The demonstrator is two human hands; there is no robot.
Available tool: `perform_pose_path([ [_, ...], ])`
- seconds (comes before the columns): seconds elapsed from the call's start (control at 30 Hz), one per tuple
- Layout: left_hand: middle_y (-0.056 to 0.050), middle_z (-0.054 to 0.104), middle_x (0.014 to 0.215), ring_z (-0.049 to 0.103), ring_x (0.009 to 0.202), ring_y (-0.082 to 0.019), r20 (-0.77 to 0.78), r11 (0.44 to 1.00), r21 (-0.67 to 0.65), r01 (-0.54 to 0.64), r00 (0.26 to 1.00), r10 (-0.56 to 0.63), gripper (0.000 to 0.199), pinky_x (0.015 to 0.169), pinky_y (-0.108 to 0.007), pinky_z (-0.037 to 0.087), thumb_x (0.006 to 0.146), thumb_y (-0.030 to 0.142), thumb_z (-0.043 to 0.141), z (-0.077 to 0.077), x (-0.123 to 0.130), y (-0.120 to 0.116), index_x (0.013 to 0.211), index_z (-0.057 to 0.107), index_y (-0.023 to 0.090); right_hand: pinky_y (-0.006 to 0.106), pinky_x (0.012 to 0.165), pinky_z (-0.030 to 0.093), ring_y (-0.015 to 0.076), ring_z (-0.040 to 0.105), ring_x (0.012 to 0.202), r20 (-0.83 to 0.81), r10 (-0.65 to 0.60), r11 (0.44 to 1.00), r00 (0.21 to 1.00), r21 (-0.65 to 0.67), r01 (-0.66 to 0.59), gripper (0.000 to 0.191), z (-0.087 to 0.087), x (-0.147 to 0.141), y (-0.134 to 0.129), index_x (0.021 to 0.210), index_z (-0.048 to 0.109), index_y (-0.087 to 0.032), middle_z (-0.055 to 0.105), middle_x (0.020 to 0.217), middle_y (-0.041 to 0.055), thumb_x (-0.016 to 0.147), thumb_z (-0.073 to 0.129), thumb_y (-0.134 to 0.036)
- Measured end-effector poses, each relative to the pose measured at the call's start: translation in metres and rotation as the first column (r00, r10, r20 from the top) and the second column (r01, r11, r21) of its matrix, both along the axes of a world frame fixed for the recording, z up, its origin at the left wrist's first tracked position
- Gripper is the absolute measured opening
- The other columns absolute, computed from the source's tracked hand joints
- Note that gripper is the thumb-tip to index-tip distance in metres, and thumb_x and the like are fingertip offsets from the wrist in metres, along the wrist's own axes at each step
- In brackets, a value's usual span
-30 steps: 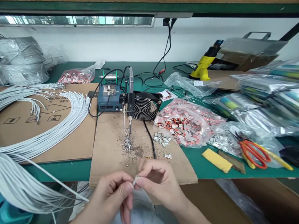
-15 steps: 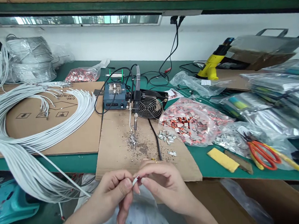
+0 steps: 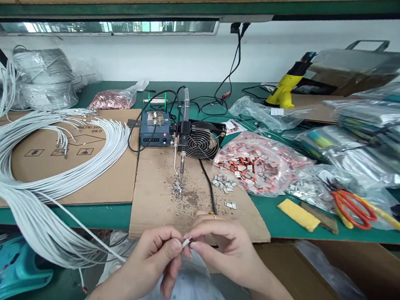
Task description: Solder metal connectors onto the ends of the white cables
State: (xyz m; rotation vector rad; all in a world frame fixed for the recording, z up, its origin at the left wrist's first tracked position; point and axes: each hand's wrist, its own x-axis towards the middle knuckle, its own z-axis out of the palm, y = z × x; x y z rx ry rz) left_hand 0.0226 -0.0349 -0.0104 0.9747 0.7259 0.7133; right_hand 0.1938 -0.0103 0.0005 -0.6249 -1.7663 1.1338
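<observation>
Between the thumb and fingers of my left hand (image 3: 156, 256) is the end of a white cable (image 3: 186, 242). My right hand (image 3: 225, 246) pinches at the tip of that cable, where a bit of dark red wire shows. Both hands are close together at the front edge of the cardboard mat (image 3: 163, 209). Beyond them a soldering iron (image 3: 184, 128) stands tip down in its holder, above a pile of solder scraps (image 3: 177, 188). Small metal connectors (image 3: 224, 184) lie loose to the right of it.
A large bundle of white cables (image 3: 27, 216) hangs over the left table edge. Behind are a blue soldering station (image 3: 154, 130) and a fan (image 3: 202, 143). Rightward lie a bag of red-and-orange parts (image 3: 257, 163), a yellow sponge (image 3: 298, 214), orange-handled pliers (image 3: 354, 209) and a yellow heat gun (image 3: 287, 86).
Both hands have shifted slightly right with the cable end still between them. The whole view has moved a little; the things on the table stay put.
</observation>
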Motion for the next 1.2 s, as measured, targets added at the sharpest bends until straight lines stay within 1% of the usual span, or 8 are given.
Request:
perform_pose_path([
  [0.53, 0.005, 0.044, 0.046, 0.040, 0.032, -0.003, -0.058, 0.999, 0.053, -0.001, 0.998, 0.004, 0.041, 0.035, -0.012, 0.027, 0.083, 0.053, 0.047, 0.004, 0.001, -0.001, 0.076, 0.049, 0.013, 0.029, 0.059, 0.040, 0.0130, 0.056, 0.052, -0.109, -0.046, 0.995, 0.993, 0.081, 0.055, 0.030, -0.007, -0.006, 0.000, 0.091, 0.070, -0.023, 0.067, 0.062, 0.0017, 0.075, 0.056, -0.002],
  [0.6, 0.005, 0.044, 0.047, 0.041, 0.033, -0.003, -0.071, 0.998, 0.063, 0.001, 0.997, 0.003, 0.041, 0.036, -0.012, 0.027, 0.083, 0.053, 0.047, 0.005, 0.001, -0.001, 0.076, 0.050, 0.013, 0.028, 0.059, 0.040, 0.0128, 0.054, 0.053, -0.129, -0.026, 1.000, 0.991, 0.014, 0.028, 0.024, -0.010, -0.007, 0.001, 0.087, 0.072, -0.022, 0.066, 0.061, 0.0027, 0.077, 0.056, -0.006],
  [0.67, 0.004, 0.045, 0.049, 0.042, 0.035, -0.003, -0.105, 0.996, 0.085, 0.012, 0.994, -0.003, 0.041, 0.037, -0.012, 0.029, 0.084, 0.052, 0.047, 0.005, 0.001, 0.000, 0.076, 0.051, 0.012, 0.026, 0.057, 0.040, 0.0120, 0.052, 0.055, -0.216, 0.058, 0.979, 0.975, -0.176, -0.097, 0.016, -0.014, -0.008, 0.002, 0.083, 0.073, -0.021, 0.064, 0.059, 0.0033, 0.079, 0.059, -0.013],
  [0.73, 0.004, 0.045, 0.050, 0.042, 0.037, -0.003, -0.145, 0.995, 0.094, 0.042, 0.989, -0.028, 0.041, 0.037, -0.012, 0.030, 0.083, 0.052, 0.048, 0.005, 0.000, 0.000, 0.076, 0.052, 0.012, 0.023, 0.051, 0.040, 0.0104, 0.050, 0.051, -0.330, 0.145, 0.885, 0.933, -0.379, -0.272, 0.010, -0.019, -0.008, 0.004, 0.078, 0.073, -0.020, 0.060, 0.055, 0.0022, 0.078, 0.063, -0.023],
  [0.83, 0.004, 0.046, 0.053, 0.043, 0.038, -0.003, -0.169, 0.996, 0.078, 0.052, 0.985, -0.039, 0.040, 0.036, -0.012, 0.031, 0.082, 0.051, 0.050, 0.004, -0.001, 0.001, 0.078, 0.053, 0.011, 0.019, 0.047, 0.039, 0.0078, 0.049, 0.046, -0.397, 0.193, 0.778, 0.897, -0.495, -0.387, 0.012, -0.022, -0.007, 0.007, 0.075, 0.072, -0.019, 0.057, 0.051, 0.0001, 0.077, 0.066, -0.029],
  [0.93, 0.003, 0.049, 0.057, 0.045, 0.037, -0.003, -0.163, 0.997, 0.068, -0.034, 0.986, 0.044, 0.037, 0.036, -0.013, 0.032, 0.082, 0.049, 0.051, 0.002, 0.000, 0.003, 0.081, 0.053, 0.012, 0.020, 0.055, 0.045, 0.0089, 0.056, 0.056, -0.261, 0.103, 0.852, 0.960, -0.475, -0.221, 0.009, -0.016, -0.003, 0.007, 0.082, 0.071, -0.019, 0.063, 0.061, 0.0018, 0.079, 0.064, -0.022],
  [1.07, 0.004, 0.049, 0.058, 0.048, 0.040, -0.004, -0.208, 0.989, 0.098, -0.108, 0.970, 0.127, 0.034, 0.038, -0.014, 0.035, 0.081, 0.046, 0.054, 0.000, 0.001, 0.003, 0.078, 0.052, 0.012, 0.023, 0.054, 0.044, 0.0129, 0.057, 0.060, 0.117, -0.090, 0.965, 0.989, -0.236, 0.116, 0.007, 0.000, 0.003, 0.004, 0.080, 0.068, -0.016, 0.065, 0.067, 0.0037, 0.075, 0.063, -0.019],
  [1.2, 0.005, 0.047, 0.051, 0.048, 0.044, -0.004, -0.315, 0.980, 0.180, -0.083, 0.939, 0.138, 0.031, 0.044, -0.014, 0.037, 0.084, 0.043, 0.051, -0.001, 0.000, 0.001, 0.081, 0.056, 0.012, 0.023, 0.053, 0.040, 0.0116, 0.051, 0.058, 0.283, -0.108, 0.987, 0.953, -0.082, 0.136, 0.005, 0.009, 0.006, 0.006, 0.072, 0.066, -0.017, 0.061, 0.062, 0.0013, 0.076, 0.063, -0.018],
])
